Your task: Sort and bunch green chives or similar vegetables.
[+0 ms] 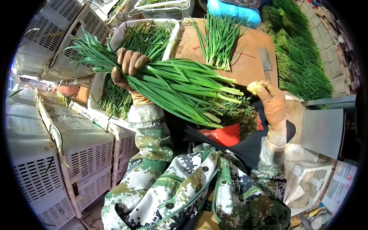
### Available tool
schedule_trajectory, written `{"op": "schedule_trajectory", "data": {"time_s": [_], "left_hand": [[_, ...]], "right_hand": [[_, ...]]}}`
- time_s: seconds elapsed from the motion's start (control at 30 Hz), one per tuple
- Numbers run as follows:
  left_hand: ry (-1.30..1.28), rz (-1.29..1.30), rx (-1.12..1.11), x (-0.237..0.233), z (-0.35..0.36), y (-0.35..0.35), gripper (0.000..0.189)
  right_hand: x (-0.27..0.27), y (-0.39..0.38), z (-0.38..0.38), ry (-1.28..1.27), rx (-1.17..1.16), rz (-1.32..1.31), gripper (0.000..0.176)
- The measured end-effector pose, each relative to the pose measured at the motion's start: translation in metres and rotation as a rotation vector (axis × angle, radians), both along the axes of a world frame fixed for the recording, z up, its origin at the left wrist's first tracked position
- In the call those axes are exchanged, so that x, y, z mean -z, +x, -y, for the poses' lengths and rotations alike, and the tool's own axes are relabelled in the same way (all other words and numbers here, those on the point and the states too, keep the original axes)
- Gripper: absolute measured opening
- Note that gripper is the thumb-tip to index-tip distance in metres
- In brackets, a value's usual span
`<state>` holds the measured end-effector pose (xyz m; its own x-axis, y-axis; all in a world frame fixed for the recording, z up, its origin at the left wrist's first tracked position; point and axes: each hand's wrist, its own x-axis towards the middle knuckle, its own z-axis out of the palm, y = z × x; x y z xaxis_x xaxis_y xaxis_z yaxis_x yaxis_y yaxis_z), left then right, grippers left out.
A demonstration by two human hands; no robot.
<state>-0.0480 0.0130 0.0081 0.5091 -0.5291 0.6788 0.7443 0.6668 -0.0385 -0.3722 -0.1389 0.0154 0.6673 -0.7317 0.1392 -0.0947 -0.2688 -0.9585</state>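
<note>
My left hand [131, 65] is closed around the leafy part of a large bunch of garlic chives [180, 84], held slantwise in front of me. The leaf tips spread to the upper left, and the pale stem ends point right. To the right of those ends is my right hand [270, 99], apart from the bunch, in an orange glove with soiled fingertips. Its fingers are curled and pressed together; whether anything small is between them I cannot make out. A smaller bunch of chives [219, 42] lies on the brown board [255, 48] beyond.
A white crate [175, 36] of loose greens stands behind my left hand. Stacked white crates [88, 149] line the left side. More greens [299, 53] lie in rows at the right, near a metal panel [322, 126]. A flat blade-like piece [265, 59] rests on the board.
</note>
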Motion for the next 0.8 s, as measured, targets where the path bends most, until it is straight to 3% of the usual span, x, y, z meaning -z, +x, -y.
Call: {"op": "schedule_trajectory", "data": {"time_s": [0.13,0.23,0.33,0.4,0.47,0.53,0.63,0.67,0.8], "left_hand": [[0.039,0.073,-0.036,-0.003,0.001,-0.004,0.024],[0.045,0.046,-0.063,-0.011,0.001,-0.012,0.022],[0.028,0.11,-0.087,-0.014,0.005,-0.02,0.021],[0.031,0.129,-0.082,-0.02,0.007,-0.027,0.02],[0.047,0.161,-0.131,-0.022,0.008,-0.031,0.019],[0.04,0.19,-0.142,-0.021,0.009,-0.03,0.019],[0.075,0.293,-0.168,-0.019,0.01,-0.032,0.017],[0.074,0.292,-0.169,-0.018,0.011,-0.033,0.017],[0.138,0.335,-0.191,-0.013,0.007,-0.024,0.019]], "right_hand": [[-0.015,0.01,-0.035,-0.375,0.01,-0.11,0.019],[0.001,0.015,-0.053,-0.163,0.031,-0.132,0.026],[0.02,0.029,-0.05,-0.226,0.052,-0.201,0.033],[0.03,0.039,-0.042,-0.218,-0.015,-0.445,0.046],[0.033,0.047,-0.038,0.315,-0.193,-0.228,0.058],[0.031,0.054,-0.037,0.406,-0.177,-0.221,0.05],[0.035,0.073,-0.048,0.338,-0.083,-0.18,0.032],[0.035,0.074,-0.048,0.531,-0.087,-0.164,0.027],[0.048,0.073,-0.043,0.732,0.033,0.213,0.024]]}}
